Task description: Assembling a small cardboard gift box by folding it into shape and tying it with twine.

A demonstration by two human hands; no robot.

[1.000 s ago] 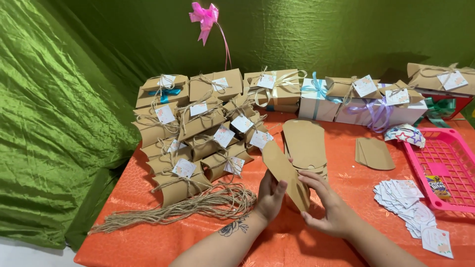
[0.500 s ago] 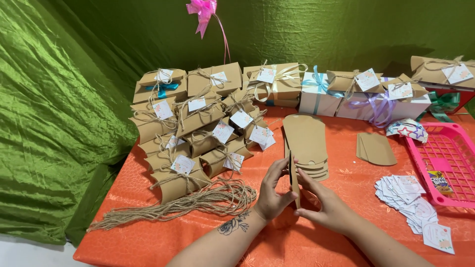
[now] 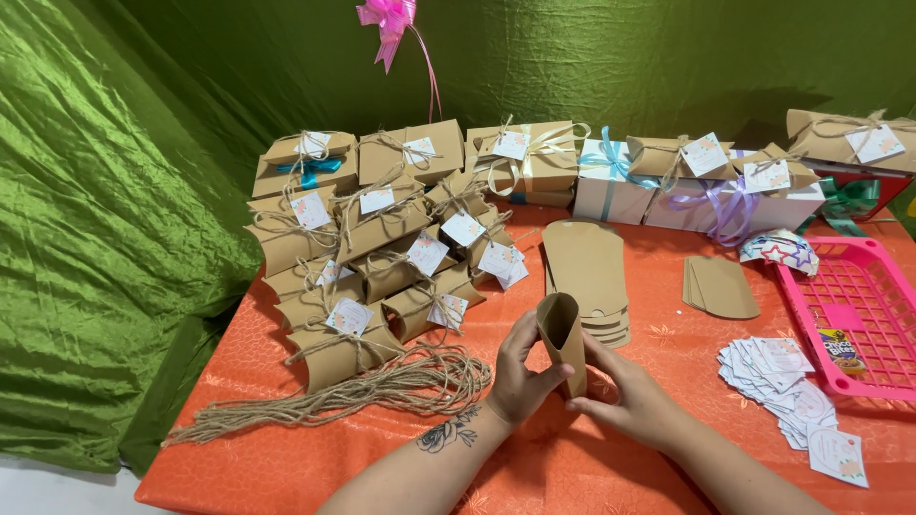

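A brown kraft-paper pillow box point(image 3: 562, 336) stands on end between my hands, bowed open into a tube with its top end unfolded. My left hand point(image 3: 520, 374) presses its left side with thumb and fingers. Its right side and lower edge are pinched by my right hand point(image 3: 628, 396). Both hands hover just above the orange tablecloth point(image 3: 534, 467), right in front of a stack of flat kraft box blanks point(image 3: 588, 267).
A heap of finished kraft boxes point(image 3: 367, 257) tied with twine and tags lies to the left, with a bundle of jute twine point(image 3: 382, 386) before it. Gift boxes with ribbons point(image 3: 668, 181) line the back. A pink basket point(image 3: 849, 319), paper tags point(image 3: 792, 386) and smaller blanks point(image 3: 718, 286) lie right.
The flat box blank held edge-on has been squeezed open into a tube. My hands have stayed in the same spot above the cloth.
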